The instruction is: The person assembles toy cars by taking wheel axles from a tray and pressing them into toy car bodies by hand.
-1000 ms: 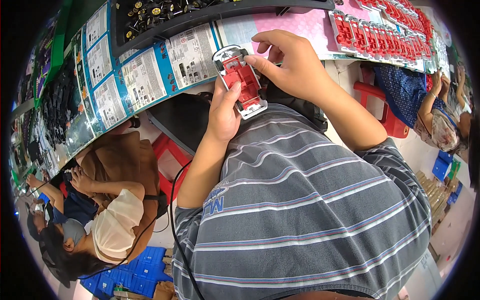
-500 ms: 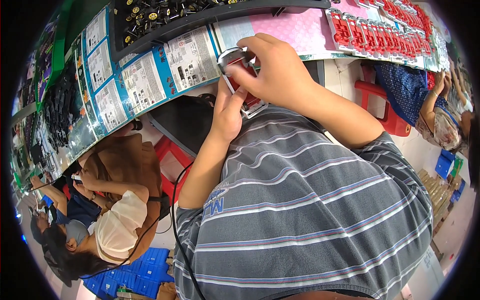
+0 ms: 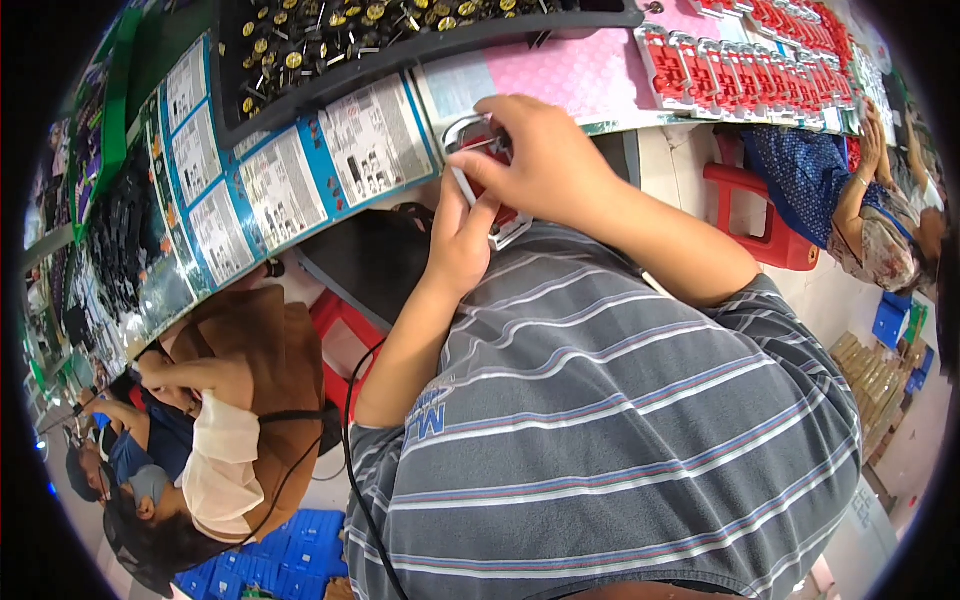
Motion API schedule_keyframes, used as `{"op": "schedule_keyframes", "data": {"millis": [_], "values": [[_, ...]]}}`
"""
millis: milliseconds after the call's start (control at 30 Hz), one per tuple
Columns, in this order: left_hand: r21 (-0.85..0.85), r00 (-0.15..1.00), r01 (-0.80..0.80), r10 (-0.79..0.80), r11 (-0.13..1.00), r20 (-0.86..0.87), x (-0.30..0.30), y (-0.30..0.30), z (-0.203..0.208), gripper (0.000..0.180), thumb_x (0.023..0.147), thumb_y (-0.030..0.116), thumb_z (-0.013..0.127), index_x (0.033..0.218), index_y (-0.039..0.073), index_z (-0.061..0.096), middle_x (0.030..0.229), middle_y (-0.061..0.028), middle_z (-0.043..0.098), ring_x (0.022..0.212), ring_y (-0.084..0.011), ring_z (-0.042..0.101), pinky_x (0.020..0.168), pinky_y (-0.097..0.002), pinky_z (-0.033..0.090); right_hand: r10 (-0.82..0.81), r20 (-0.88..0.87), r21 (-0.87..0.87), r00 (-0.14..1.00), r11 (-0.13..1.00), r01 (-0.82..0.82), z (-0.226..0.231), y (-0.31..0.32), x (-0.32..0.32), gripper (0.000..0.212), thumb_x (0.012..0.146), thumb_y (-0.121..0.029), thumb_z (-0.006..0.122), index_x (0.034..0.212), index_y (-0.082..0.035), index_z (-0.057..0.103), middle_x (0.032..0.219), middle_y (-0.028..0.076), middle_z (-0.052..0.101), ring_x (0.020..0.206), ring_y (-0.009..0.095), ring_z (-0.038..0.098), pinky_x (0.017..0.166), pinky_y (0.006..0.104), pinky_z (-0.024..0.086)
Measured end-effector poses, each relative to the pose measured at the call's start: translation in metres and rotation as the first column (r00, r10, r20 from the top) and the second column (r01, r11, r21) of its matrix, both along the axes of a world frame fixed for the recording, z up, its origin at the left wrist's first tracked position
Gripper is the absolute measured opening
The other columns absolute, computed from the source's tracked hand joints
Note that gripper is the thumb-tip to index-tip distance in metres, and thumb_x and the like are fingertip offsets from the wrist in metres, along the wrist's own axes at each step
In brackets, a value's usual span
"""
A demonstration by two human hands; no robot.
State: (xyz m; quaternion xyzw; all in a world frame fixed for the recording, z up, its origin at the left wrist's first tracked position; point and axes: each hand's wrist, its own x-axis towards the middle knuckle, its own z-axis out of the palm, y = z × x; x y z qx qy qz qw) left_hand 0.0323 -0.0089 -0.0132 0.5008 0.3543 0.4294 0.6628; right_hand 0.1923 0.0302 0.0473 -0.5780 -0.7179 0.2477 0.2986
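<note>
- You look midway through this one: the red underside is already sat inside the pale shell of the car [image 3: 492, 148]; your fingers cover a lot, so I can't tell which wheels are on
- I'd call the far end unfinished, since you've got your hand on it; plenty of loose wheels [image 3: 375, 12] sit in the tray [image 3: 335, 82], and red-and-white rows [image 3: 745, 75] fill the right side, too small for me to check
- The car's just off the near edge of the table [image 3: 462, 82], between your hands, right in front of your shirt [image 3: 600, 420]
- Long axis runs from upper left to lower right; looped end points away from you, other end toward your belly; underside is up; no clue which end's the front
- Left hand [image 3: 462, 245] is gripping the near half, thumb on top; right hand [image 3: 550, 155] has thumb and fingers curled round the far end; can't tell if there's a small part pinched in there too
</note>
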Motion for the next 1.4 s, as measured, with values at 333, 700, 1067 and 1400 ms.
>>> {"op": "schedule_keyframes", "data": {"millis": [333,700,1067,1400], "values": [[-0.221,0.993,0.005,0.021,0.975,0.117,-0.002,-0.001,-0.001,0.051,0.104,0.010,0.050,0.152,0.000,0.035,0.135,-0.0119,0.056,0.120,-0.0187,0.057,0.107,-0.0340,0.044,-0.204,-0.125,0.028,0.971,0.978,0.209,0.030,0.001,0.049,0.049,0.082,-0.032,0.075,0.112,0.006,0.070,0.097,0.022,0.074,0.085,0.032,0.073,0.078,0.0401,0.058],[-0.275,0.976,0.006,0.055,0.961,0.212,0.002,0.008,-0.011,0.045,0.104,0.013,0.046,0.147,0.002,0.040,0.128,-0.0172,0.063,0.114,-0.0230,0.065,0.101,-0.0374,0.051,-0.312,0.244,0.474,0.918,0.864,0.168,0.088,0.114,0.146,0.037,0.089,-0.014,0.073,0.121,0.003,0.067,0.120,0.022,0.066,0.104,0.037,0.067,0.092,0.0408,0.055],[-0.283,0.970,-0.079,0.139,0.956,0.199,-0.007,-0.003,-0.004,0.046,0.104,0.014,0.046,0.147,0.001,0.040,0.129,-0.0193,0.062,0.114,-0.0231,0.064,0.101,-0.0376,0.051,0.174,0.479,-0.028,0.860,0.983,-0.183,0.054,0.157,0.110,0.015,0.080,-0.008,0.071,0.093,-0.001,0.075,0.089,0.025,0.071,0.087,0.044,0.068,0.081,0.0456,0.056],[-0.297,0.973,-0.020,0.087,0.955,0.214,-0.006,0.004,-0.003,0.046,0.104,0.015,0.046,0.147,0.000,0.040,0.129,-0.0190,0.063,0.115,-0.0242,0.064,0.102,-0.0383,0.051,-0.273,0.274,0.493,0.922,0.863,0.109,0.044,0.104,0.109,0.029,0.085,-0.002,0.070,0.114,0.001,0.070,0.099,0.018,0.061,0.091,0.035,0.066,0.080,0.0403,0.055]]}}
